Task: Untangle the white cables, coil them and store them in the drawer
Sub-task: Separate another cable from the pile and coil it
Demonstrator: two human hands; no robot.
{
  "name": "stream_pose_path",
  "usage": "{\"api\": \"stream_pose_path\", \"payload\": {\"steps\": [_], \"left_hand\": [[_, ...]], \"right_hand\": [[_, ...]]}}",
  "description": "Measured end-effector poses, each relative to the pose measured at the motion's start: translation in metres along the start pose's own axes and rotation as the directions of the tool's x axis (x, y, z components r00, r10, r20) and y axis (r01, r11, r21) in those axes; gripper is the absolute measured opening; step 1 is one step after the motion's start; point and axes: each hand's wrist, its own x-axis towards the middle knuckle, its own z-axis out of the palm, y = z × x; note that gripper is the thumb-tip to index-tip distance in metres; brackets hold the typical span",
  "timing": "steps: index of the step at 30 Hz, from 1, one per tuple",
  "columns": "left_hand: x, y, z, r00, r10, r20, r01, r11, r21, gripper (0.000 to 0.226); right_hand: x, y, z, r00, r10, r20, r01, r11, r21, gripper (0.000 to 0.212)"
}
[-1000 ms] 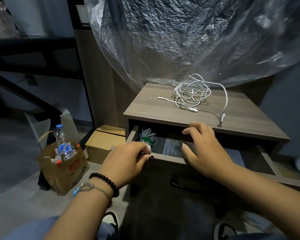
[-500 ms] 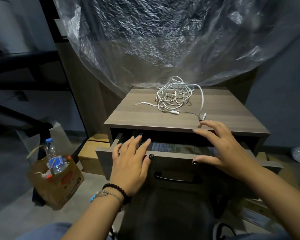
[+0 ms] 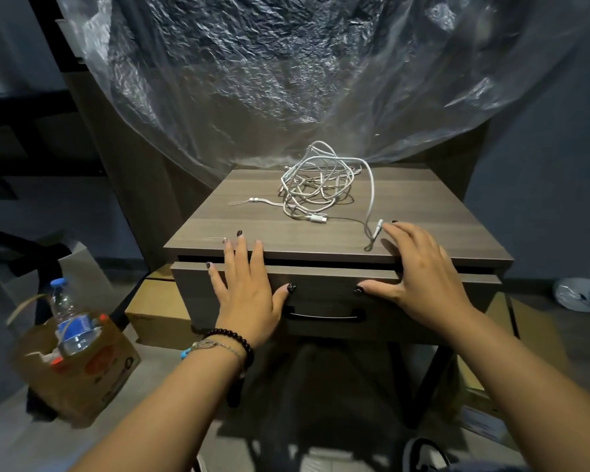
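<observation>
Both flat, open hands, the left hand (image 3: pixel 244 287) and right hand (image 3: pixel 423 277), press the drawer (image 3: pixel 324 294); push evenly; keep the white cables (image 3: pixel 317 185) from getting caught.

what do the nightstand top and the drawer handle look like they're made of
Nightstand top: looks like wood-grain laminate or veneer, matte grey-brown with straight printed-looking streaks. Drawer handle: a thin dark bar with a slight sheen, probably black-coated metal, though plastic can't be ruled out.

Left grip (image 3: pixel 244 289), right grip (image 3: pixel 419 277): fingers seemingly flat, spread.
</observation>
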Motion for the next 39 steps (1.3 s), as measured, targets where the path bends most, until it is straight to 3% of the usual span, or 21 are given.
{"api": "stream_pose_path", "payload": {"steps": [5,9,14,17,21,23,24,26,28,30,34,37,39], "left_hand": [[0.007,0.012,0.014,0.994,-0.028,-0.103,0.026,0.999,-0.021,0.072],[0.012,0.012,0.016,0.984,-0.052,-0.170,0.054,0.999,0.003,0.067],[0.016,0.013,-0.005,0.987,-0.058,-0.152,0.056,0.998,-0.016,0.049],[0.015,0.014,-0.023,0.993,-0.048,-0.110,0.035,0.993,-0.114,0.039],[0.003,0.018,-0.041,0.999,0.024,-0.049,-0.035,0.969,-0.246,0.045],[-0.001,0.020,-0.047,0.993,0.100,-0.068,-0.117,0.944,-0.309,0.047],[-0.001,0.021,-0.050,0.987,0.138,-0.087,-0.160,0.923,-0.350,0.048],[-0.002,0.022,-0.055,0.971,0.197,-0.136,-0.238,0.862,-0.448,0.046],[-0.006,0.023,-0.061,0.957,0.252,-0.142,-0.289,0.796,-0.532,0.046],[-0.011,0.025,-0.065,0.949,0.294,-0.110,-0.298,0.732,-0.613,0.047],[-0.023,0.030,-0.069,0.943,0.310,-0.124,-0.308,0.664,-0.682,0.042],[-0.029,0.031,-0.070,0.951,0.263,-0.164,-0.297,0.624,-0.723,0.034],[-0.034,0.032,-0.072,0.966,0.239,-0.100,-0.225,0.582,-0.782,0.035]], "right_hand": [[0.006,-0.006,0.004,1.000,0.027,-0.002,-0.027,0.998,-0.055,0.077],[0.011,-0.016,0.004,0.996,0.091,-0.005,-0.091,0.990,-0.108,0.073],[0.017,-0.028,-0.005,0.988,0.143,0.061,-0.136,0.985,-0.103,0.063],[0.020,-0.037,-0.007,0.985,0.165,0.047,-0.167,0.985,0.052,0.039],[0.021,-0.058,-0.014,0.973,0.206,-0.100,-0.156,0.918,0.364,0.016],[0.018,-0.072,-0.023,0.967,0.233,-0.108,-0.147,0.848,0.509,0.016],[0.016,-0.079,-0.027,0.965,0.254,-0.062,-0.160,0.761,0.628,0.017],[0.011,-0.089,-0.035,0.958,0.260,0.120,-0.233,0.464,0.855,0.020],[0.007,-0.094,-0.041,0.940,0.219,0.262,-0.305,0.193,0.933,0.019],[0.004,-0.093,-0.044,0.928,0.195,0.318,-0.337,0.076,0.938,0.018],[0.002,-0.095,-0.049,0.918,0.183,0.352,-0.360,0.009,0.933,0.025],[0.005,-0.087,-0.044,0.893,0.315,0.321,-0.338,-0.002,0.941,0.052],[0.006,-0.074,-0.042,0.877,0.405,0.259,-0.334,0.124,0.935,0.073]]}}
